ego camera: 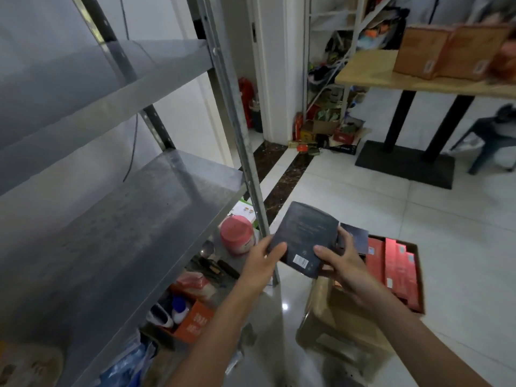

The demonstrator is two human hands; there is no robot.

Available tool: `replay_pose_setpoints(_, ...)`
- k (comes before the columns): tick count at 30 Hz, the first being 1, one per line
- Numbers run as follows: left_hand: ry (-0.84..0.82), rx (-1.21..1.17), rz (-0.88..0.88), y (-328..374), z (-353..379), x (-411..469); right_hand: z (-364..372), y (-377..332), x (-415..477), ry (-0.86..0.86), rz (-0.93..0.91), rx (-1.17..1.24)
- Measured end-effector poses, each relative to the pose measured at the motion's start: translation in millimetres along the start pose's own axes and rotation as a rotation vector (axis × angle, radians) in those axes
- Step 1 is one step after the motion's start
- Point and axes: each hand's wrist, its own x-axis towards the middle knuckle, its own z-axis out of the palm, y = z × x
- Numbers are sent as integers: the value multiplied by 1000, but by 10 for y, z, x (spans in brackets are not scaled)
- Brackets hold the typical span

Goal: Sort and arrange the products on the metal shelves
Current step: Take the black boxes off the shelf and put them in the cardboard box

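1. Your left hand [262,259] grips the left edge of the dark packet [303,236]. Your right hand [342,261] pinches its near right corner, thumb on top. The packet hangs in the air just right of the metal shelves [134,219], above the floor.
2. A second dark packet [354,238] sits behind your right fingers, and I cannot tell how firmly it is caught. If you release the left hand to reach, it may slide out and drop into the cardboard box [332,308] below, or onto the tiles.
3. The upright post [237,127] stands between the dark packet and the middle level of the shelves. If you swing left too flat, the packet's far corner will likely clip the post and twist out of your grip.
4. The pink-lidded jar [237,237] stands on the lower level, near your left wrist. A low approach could knock it over among the small things beside it.
5. The red boxes [396,269] stand on end in the cardboard box, so a dropped packet could topple them.
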Motion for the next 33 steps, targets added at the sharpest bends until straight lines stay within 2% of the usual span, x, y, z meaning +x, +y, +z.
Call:
replay_pose_setpoints(2, -135, 115, 43, -72, 141, 33, -151, 135, -63, 152, -119, -158)
replay_pose_setpoints(5, -357, 408, 39, -203, 476, 72, -378, 338, -134, 224, -169, -177)
replay_pose_setpoints(7, -363, 548, 3, -290, 698, 132, -558, 438, -192, 220, -137, -139)
replay_pose_setpoints(10, -344, 495, -10, -421, 900, 273, -883, 550, -296, 177, -131, -168)
replay_pose_setpoints(13, -436, 379, -8, -558, 1031, 350, -1215, 608, -355, 154, -125, -238)
replay_pose_setpoints(17, -528, 331, 54, -723, 1324, 416, -1591, 567, -249, 1, -76, -279)
replay_pose_setpoints(23, -507, 324, 156, -853, 1765, 711, -1989, 469, 146, 97, -242, -399)
replay_pose_setpoints(25, -485, 462, 201, -887, 1870, 853, -2100, 429, 271, 171, -303, -416)
replay_pose_setpoints(29, -368, 964, 295, -1156, 1878, 1065, -2346, 375, 559, 325, -363, -429)
replay_pose_setpoints(31, -373, 1097, 308, -1353, 1830, 1098, -2463, 464, 721, 384, -375, -421)
replay_pose_setpoints(33, -414, 1200, 280, -1576, 1789, 1093, -2557, 648, 854, 374, -329, -459)
